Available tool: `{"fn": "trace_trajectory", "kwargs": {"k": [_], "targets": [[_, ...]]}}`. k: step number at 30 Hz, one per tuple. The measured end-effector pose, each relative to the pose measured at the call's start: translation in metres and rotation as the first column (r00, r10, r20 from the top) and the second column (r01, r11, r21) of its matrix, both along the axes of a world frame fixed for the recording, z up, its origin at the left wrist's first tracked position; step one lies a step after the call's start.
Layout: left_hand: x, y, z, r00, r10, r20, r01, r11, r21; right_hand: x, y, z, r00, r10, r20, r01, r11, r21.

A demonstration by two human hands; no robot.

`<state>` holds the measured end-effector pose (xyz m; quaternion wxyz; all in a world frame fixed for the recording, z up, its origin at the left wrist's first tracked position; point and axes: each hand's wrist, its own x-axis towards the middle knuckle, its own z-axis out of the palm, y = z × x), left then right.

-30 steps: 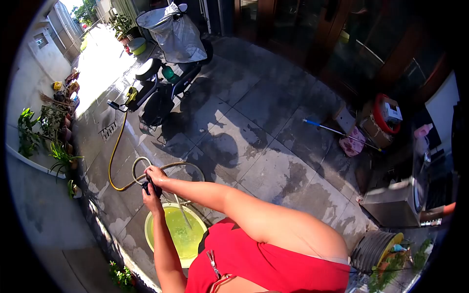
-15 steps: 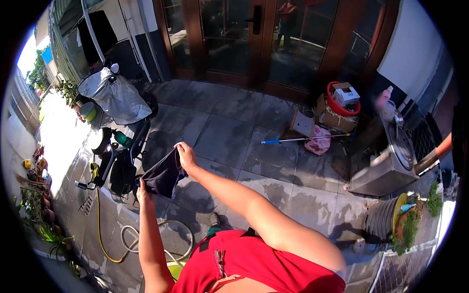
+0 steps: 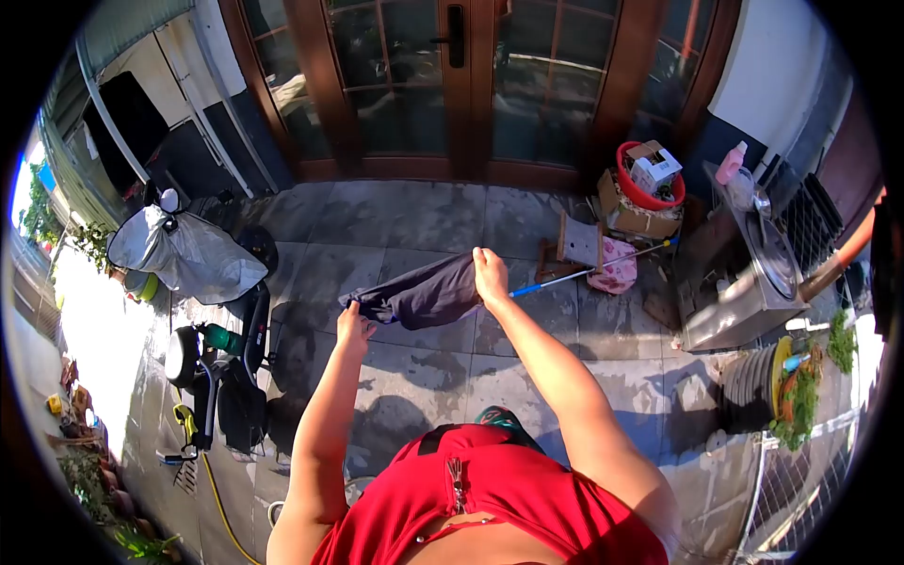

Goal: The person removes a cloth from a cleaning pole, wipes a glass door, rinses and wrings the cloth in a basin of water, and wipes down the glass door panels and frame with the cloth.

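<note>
Dark cloth [image 3: 428,297], perhaps a garment, is held up in front of a person in a red top [image 3: 508,476], above grey paving [image 3: 330,221] with damp patches. The left hand [image 3: 352,330] grips its left end, fingers pinched on a bunched corner; the right hand [image 3: 490,275] grips its right end, fingers closed on the edge. As far as can be judged, lifting and spreading are done: the cloth is mostly open, though creased, and has not yet been set down or released. Whether it is wet cannot be told. Its long axis runs left to right, tilted so that the right end sits higher or farther off; the lower edge hangs loosely towards the near side. Beyond are glass doors [image 3: 461,94]; a scooter [image 3: 231,377] stands to the left, and a blue-handled pole [image 3: 546,284] lies right of the right hand.
</note>
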<state>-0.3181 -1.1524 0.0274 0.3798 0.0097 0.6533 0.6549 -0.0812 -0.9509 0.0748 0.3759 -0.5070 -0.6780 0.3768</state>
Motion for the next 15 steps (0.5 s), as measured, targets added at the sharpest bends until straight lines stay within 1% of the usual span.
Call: {"fn": "trace_trajectory", "kwargs": {"k": [1, 2, 3, 4, 5, 6, 7, 8, 9, 11, 12, 13, 14, 15], "targets": [[0.006, 0.028, 0.003, 0.988, -0.036, -0.152, 0.017, 0.992, -0.124, 0.009, 0.02, 0.002, 0.999, -0.039, -0.019, 0.039, 0.999, -0.023], [-0.003, 0.058, -0.018, 0.946, -0.173, -0.276, 0.13, 0.978, -0.165, 0.017, 0.042, -0.002, 0.996, -0.071, -0.055, 0.065, 0.992, -0.106], [0.005, 0.087, -0.005, 0.756, -0.339, -0.56, 0.111, 0.909, -0.4, 0.026, 0.069, -0.01, 0.99, -0.106, -0.09, 0.088, 0.978, -0.188], [0.007, 0.121, -0.023, 0.571, -0.245, -0.783, -0.019, 0.95, -0.311, 0.033, 0.098, -0.024, 0.967, -0.158, -0.198, 0.094, 0.95, -0.298], [0.005, 0.155, -0.042, 0.332, -0.132, -0.934, -0.119, 0.976, -0.18, 0.038, 0.125, -0.036, 0.929, -0.217, -0.298, 0.084, 0.912, -0.401], [0.004, 0.183, -0.034, 0.437, -0.261, -0.861, -0.029, 0.952, -0.304, 0.04, 0.145, -0.038, 0.922, -0.276, -0.272, 0.164, 0.914, -0.371], [0.006, 0.206, -0.018, 0.531, -0.39, -0.752, 0.073, 0.905, -0.418, 0.044, 0.166, -0.036, 0.898, -0.262, -0.354, 0.072, 0.88, -0.47], [0.007, 0.227, 0.012, 0.561, -0.571, -0.599, 0.229, 0.803, -0.55, 0.042, 0.177, -0.024, 0.894, -0.282, -0.348, 0.07, 0.856, -0.513], [0.003, 0.247, 0.015, 0.584, -0.58, -0.568, 0.296, 0.803, -0.516, 0.036, 0.193, -0.009, 0.889, -0.296, -0.349, 0.063, 0.835, -0.547], [-0.002, 0.286, 0.021, 0.577, -0.462, -0.673, 0.189, 0.877, -0.441, 0.023, 0.24, -0.015, 0.856, -0.219, -0.469, -0.058, 0.86, -0.507], [-0.018, 0.305, 0.014, 0.668, -0.439, -0.601, 0.22, 0.888, -0.403, 0.013, 0.262, -0.014, 0.784, -0.248, -0.569, -0.149, 0.814, -0.561], [-0.026, 0.324, 0.033, 0.745, -0.413, -0.524, 0.246, 0.9, -0.359, 0.003, 0.272, 0.008, 0.705, -0.114, -0.7, -0.357, 0.797, -0.488], [-0.028, 0.335, 0.047, 0.868, -0.306, -0.391, 0.218, 0.943, -0.252, -0.002, 0.278, 0.031, 0.584, 0.005, -0.812, -0.542, 0.747, -0.385], [-0.04, 0.348, 0.052, 0.922, -0.28, -0.266, 0.242, 0.956, -0.166, -0.01, 0.279, 0.059, 0.433, 0.104, -0.895, -0.697, 0.668, -0.26]]}}
